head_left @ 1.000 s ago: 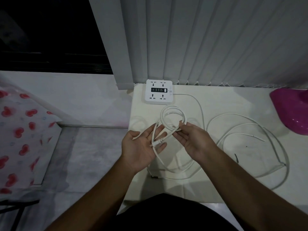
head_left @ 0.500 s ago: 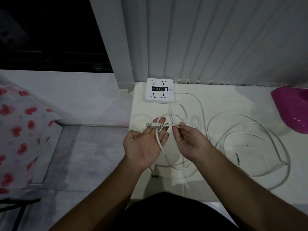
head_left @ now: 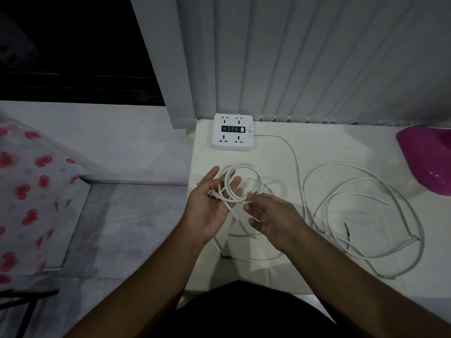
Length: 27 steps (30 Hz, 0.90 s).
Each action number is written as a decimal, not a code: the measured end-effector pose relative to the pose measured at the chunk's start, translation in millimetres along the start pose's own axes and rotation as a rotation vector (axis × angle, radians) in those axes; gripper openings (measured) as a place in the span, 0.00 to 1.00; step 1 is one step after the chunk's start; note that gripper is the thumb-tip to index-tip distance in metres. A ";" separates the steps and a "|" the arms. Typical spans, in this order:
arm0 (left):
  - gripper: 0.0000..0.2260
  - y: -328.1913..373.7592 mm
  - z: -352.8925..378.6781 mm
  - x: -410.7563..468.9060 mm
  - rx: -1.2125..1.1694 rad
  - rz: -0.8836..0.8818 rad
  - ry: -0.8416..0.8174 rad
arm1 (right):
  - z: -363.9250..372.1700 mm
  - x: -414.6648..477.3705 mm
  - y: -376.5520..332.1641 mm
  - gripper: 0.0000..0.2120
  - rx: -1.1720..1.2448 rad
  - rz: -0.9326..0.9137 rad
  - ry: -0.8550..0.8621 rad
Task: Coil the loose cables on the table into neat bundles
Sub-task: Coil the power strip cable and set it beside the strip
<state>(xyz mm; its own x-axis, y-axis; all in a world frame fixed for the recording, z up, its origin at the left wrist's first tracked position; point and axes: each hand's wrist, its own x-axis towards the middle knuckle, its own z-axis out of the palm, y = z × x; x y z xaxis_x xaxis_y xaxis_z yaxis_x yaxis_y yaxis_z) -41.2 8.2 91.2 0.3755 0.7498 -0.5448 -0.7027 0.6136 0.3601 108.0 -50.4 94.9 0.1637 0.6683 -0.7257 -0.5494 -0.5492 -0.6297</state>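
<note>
Since half a second ago, the single small loop that stood above the hands has been replaced by a wider coil of several turns. The straight stretch of white cable [head_left: 241, 165] once pulled taut between the two hands is no longer seen. The right hand [head_left: 273, 215] has been brought lower and nearer to the left.

The left hand [head_left: 207, 208] is held palm up above the near left part of the tabletop [head_left: 341, 147]. Its fingers [head_left: 233, 184] are spread and nearly straight, and nothing is gripped by them. The coil is draped over them, and the ribbed connector end is laid across the palm. The lower edge of the coil is pinched between the thumb and fingertips [head_left: 253, 198] of the right hand, while the remaining fingers are loosely curled beneath. From the left hand a free length of the same cable is let down to the tabletop.

A second, longer loose cable [head_left: 366, 178] is spread in wide uneven loops over the right part of the tabletop, well apart from the hands. A white power strip [head_left: 233, 131] is set at the far edge below the vertical blinds [head_left: 317, 57], and its cord [head_left: 296, 167] is run down between the two cables. A pink object [head_left: 427, 157] is partly seen at the right edge.
</note>
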 end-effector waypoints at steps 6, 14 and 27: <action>0.11 1.2 -0.6 1.0 0.183 -0.038 0.021 | -4.9 -3.5 -3.6 0.06 -0.096 -0.006 -0.035; 0.04 11.7 -0.6 3.7 0.372 -0.169 -0.036 | -5.0 -1.6 -37.6 0.11 -0.544 -0.204 -0.187; 0.16 8.0 -3.0 2.2 0.421 -0.110 -0.110 | 0.0 -1.7 -26.8 0.04 -0.009 -0.104 -0.076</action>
<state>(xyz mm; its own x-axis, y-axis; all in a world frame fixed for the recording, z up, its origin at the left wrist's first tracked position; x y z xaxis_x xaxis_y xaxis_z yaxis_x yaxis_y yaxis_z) -47.8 14.0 90.6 0.5120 0.6824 -0.5217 -0.3560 0.7213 0.5941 122.4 -36.9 112.9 0.1569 0.7579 -0.6332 -0.5251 -0.4790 -0.7034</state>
